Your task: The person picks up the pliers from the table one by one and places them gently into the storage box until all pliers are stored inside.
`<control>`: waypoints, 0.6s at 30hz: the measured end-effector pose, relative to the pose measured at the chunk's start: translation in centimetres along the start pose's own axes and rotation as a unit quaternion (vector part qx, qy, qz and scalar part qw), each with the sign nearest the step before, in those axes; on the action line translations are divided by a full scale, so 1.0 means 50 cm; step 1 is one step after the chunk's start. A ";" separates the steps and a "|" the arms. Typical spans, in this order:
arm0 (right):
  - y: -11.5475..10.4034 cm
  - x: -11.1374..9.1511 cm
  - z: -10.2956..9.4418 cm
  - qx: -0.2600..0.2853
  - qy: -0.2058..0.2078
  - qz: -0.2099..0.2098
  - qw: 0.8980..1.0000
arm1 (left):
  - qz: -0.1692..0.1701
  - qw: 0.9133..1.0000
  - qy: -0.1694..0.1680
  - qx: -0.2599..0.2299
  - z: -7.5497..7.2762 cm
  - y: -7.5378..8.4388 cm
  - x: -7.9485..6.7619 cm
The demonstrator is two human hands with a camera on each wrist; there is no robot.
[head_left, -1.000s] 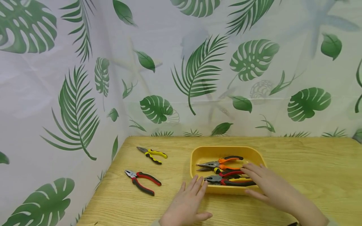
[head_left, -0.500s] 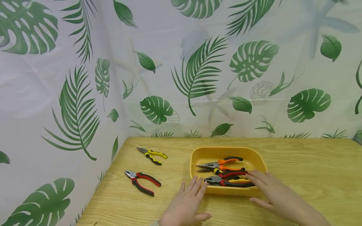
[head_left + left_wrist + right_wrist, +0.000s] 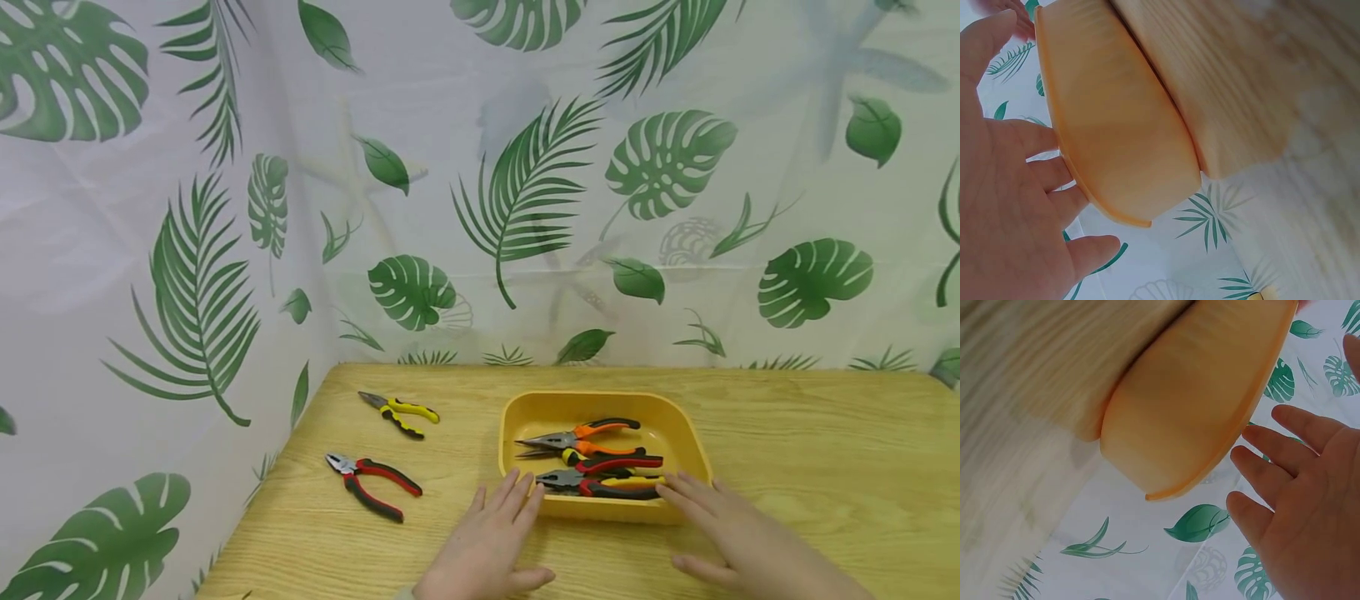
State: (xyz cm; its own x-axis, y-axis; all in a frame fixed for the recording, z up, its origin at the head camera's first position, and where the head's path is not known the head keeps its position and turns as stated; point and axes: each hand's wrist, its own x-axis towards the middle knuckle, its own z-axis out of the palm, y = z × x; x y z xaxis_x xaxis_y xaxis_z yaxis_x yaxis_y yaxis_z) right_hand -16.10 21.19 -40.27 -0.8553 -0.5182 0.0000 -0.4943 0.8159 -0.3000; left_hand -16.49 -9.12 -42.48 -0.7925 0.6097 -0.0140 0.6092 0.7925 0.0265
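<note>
A yellow plastic bin on the table holds several pliers. Among them are orange-and-black long-nose pliers and red-and-black combination pliers, with a yellow-handled pair partly hidden beneath. My left hand lies with straight, spread fingers at the bin's front left corner; in the left wrist view its fingertips reach over the bin's rim. At the front right corner my right hand has its fingers extended near the rim. The right wrist view shows these fingers relaxed and holding nothing; whether they touch the rim I cannot tell.
Left of the bin, yellow-and-black long-nose pliers lie near the back of the wooden table. Red-and-black combination pliers lie in front of them, handles spread. A leaf-print curtain hangs behind and on the left.
My right hand has drawn back toward the bin's front right corner, uncovering more of the plier handles. The left hand has stayed at the front left corner. The pliers have not visibly moved.
</note>
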 end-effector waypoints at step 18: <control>0.033 -0.017 0.039 -0.087 0.075 -0.142 0.983 | 0.006 1.000 0.006 -0.008 0.003 -0.006 -0.004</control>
State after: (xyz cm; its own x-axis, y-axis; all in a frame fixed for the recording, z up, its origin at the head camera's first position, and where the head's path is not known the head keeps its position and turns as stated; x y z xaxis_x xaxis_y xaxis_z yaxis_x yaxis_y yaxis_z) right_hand -15.90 22.46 -42.61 -0.6851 -0.6988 0.2058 -0.7250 0.6815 -0.0993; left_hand -16.53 -9.47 -42.62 -0.7852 0.6192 -0.0015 0.6186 0.7845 0.0428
